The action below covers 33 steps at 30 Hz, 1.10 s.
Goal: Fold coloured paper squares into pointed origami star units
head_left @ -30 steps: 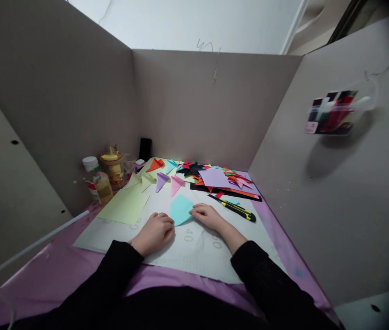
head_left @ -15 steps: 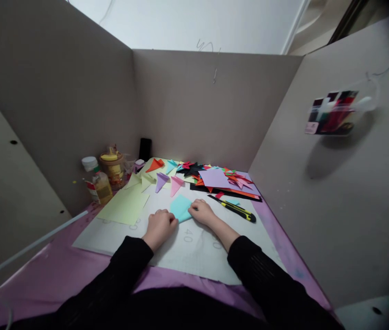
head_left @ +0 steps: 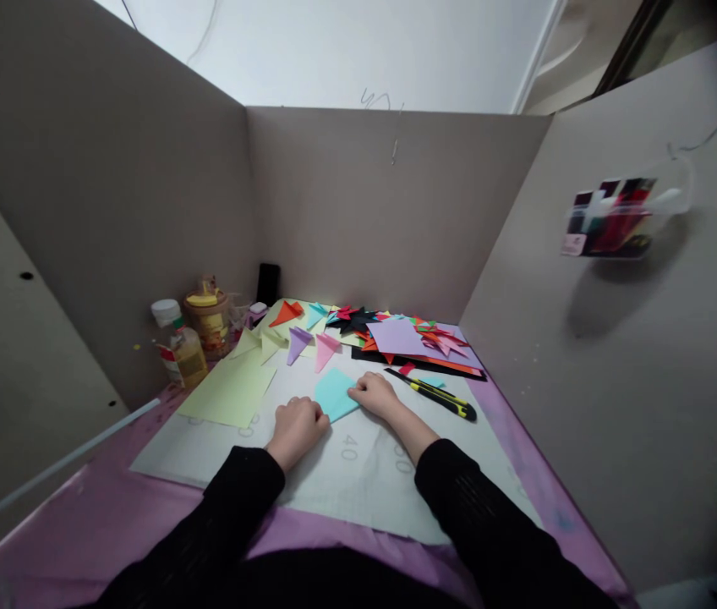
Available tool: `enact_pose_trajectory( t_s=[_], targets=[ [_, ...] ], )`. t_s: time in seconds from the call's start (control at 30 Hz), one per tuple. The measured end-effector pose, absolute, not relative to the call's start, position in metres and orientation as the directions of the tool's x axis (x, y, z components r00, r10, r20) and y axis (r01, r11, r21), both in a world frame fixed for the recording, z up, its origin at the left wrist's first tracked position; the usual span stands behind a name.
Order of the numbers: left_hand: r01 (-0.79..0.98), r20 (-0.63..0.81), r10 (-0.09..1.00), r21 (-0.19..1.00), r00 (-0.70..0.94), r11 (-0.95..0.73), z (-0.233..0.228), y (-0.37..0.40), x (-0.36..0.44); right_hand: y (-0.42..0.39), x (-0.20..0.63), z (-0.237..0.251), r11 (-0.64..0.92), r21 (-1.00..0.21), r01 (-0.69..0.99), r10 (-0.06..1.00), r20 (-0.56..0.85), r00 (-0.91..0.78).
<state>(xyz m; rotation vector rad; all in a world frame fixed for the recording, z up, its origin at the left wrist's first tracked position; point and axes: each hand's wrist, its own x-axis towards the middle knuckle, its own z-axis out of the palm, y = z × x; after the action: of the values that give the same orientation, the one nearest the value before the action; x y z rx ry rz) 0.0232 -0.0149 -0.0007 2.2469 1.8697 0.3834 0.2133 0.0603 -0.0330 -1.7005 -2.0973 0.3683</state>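
Both hands are pressing a folded blue paper (head_left: 335, 392) flat on the mat (head_left: 358, 474): the left hand (head_left: 296, 425), curled nearly to a fist, is pinning its near corner, the right hand (head_left: 376, 394) its right edge (fingers bent over it). Just right, a knife (head_left: 440, 396) is lying; beyond, paper cones (head_left: 308, 338) and a stack of sheets (head_left: 415, 338).

The bench (head_left: 79, 533) wears a purple cover, and a pale mat (head_left: 358, 474) printed with numbers lies flat on it. At the far left corner stand a bottle (head_left: 181, 347) and a jar (head_left: 208, 315) (side by side, near the wall). A white rod (head_left: 54, 469) slants across the left edge.
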Motion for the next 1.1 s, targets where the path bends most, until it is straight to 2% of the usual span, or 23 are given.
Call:
enact_pose_trajectory(
  t_s=[0.4, 0.77, 0.83, 0.97, 1.1],
  targets=[
    [0.956, 0.040, 0.982, 0.223, 0.186, -0.190, 0.001, -0.015, 0.025, 0.060, 0.213, -0.032, 0.208, -0.423, 0.882, 0.977, 0.135, -0.165],
    [0.951, 0.125, 0.970, 0.206, 0.210, -0.232, -0.007, -0.017, 0.023, 0.060, 0.213, -0.034, 0.211, -0.395, 0.894, 0.976, 0.141, -0.168],
    [0.931, 0.185, 0.951, 0.225, 0.249, -0.288, -0.008, -0.018, 0.022, 0.060, 0.212, -0.034, 0.212, -0.391, 0.896, 0.975, 0.144, -0.168],
    [0.843, 0.264, 0.857, 0.204, 0.443, -0.498, -0.010, -0.021, 0.021, 0.059, 0.211, -0.034, 0.208, -0.378, 0.902, 0.976, 0.145, -0.164],
    [0.799, 0.300, 0.826, 0.244, 0.477, -0.550, -0.014, -0.022, 0.018, 0.058, 0.212, -0.033, 0.205, -0.376, 0.904, 0.976, 0.143, -0.162]
  ],
)
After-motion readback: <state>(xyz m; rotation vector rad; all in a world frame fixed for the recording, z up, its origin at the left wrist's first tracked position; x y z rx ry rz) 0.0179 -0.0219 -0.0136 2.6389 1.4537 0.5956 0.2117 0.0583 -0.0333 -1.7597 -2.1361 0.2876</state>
